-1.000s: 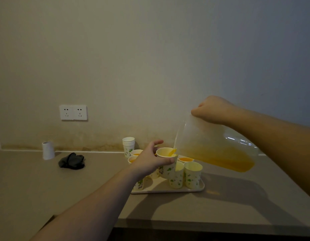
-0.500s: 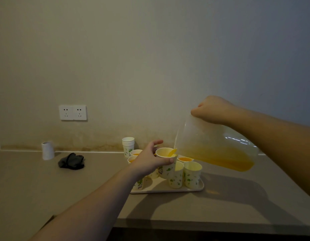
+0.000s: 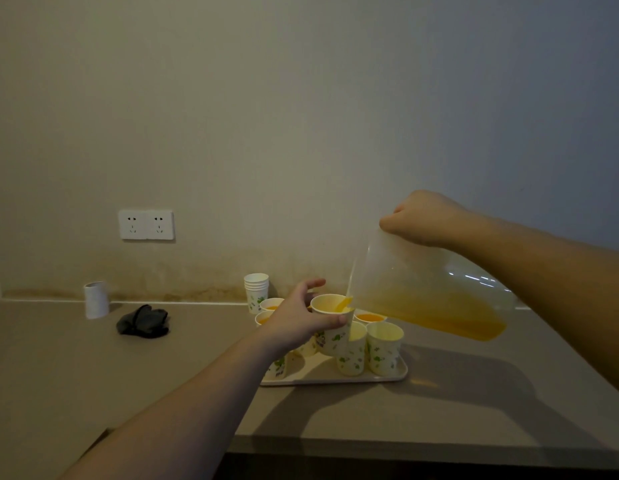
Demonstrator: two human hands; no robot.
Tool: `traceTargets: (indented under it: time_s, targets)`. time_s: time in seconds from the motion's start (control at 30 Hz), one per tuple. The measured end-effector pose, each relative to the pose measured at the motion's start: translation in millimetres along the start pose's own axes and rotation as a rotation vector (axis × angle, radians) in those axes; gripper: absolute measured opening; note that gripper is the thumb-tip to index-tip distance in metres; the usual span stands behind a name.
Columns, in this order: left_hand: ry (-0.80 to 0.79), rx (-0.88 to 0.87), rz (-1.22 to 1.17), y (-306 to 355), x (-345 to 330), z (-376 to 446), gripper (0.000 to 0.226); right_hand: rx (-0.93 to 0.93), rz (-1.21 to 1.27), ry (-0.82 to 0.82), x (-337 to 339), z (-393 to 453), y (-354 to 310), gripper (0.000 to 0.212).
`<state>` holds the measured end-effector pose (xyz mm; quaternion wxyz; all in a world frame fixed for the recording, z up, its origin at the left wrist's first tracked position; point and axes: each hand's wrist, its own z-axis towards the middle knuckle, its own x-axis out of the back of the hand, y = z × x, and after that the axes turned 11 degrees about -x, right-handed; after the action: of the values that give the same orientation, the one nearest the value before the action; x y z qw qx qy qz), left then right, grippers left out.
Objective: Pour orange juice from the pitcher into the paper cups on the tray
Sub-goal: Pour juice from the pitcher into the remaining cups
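Plain home room, beige countertop (image 3: 76,375), wall socket (image 3: 146,224), stained wall (image 3: 301,133)

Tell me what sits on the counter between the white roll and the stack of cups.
A crumpled black cloth, lying nearer the white roll than the stack of cups, in the head view.

The left hand (image 3: 297,320) hides the paper cups (image 3: 272,304) at the tray's (image 3: 398,374) nine o'clock side; the dark bundle (image 3: 143,321) is too dim to identify.
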<state>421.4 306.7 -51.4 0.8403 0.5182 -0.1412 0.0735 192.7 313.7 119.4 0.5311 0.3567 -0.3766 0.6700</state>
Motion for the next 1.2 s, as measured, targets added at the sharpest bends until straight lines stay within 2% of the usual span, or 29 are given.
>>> traceTargets:
  time_s: [0.27,0.6,0.9,1.03,1.2]
  targets:
    - [-0.012,0.001,0.007,-0.9,1.5,1.2,0.094,0.014,-0.023,0.003,-1.5,-0.2,-0.1,0.031]
    - [-0.008,-0.007,0.024,-3.8,-0.3,0.5,0.092,0.001,-0.039,0.007,-3.1,-0.5,1.2,0.037]
    - [-0.011,-0.009,0.020,-4.8,-1.2,-1.1,0.098,-0.009,0.047,0.008,-5.6,1.7,3.0,0.036]
    - [-0.011,-0.014,0.014,-5.3,-0.6,-1.2,0.092,-0.007,0.027,0.008,-4.8,1.1,2.0,0.036]
    - [-0.012,-0.014,0.015,-6.1,-0.9,-0.4,0.103,-0.013,0.046,0.017,-6.3,2.5,3.2,0.037]
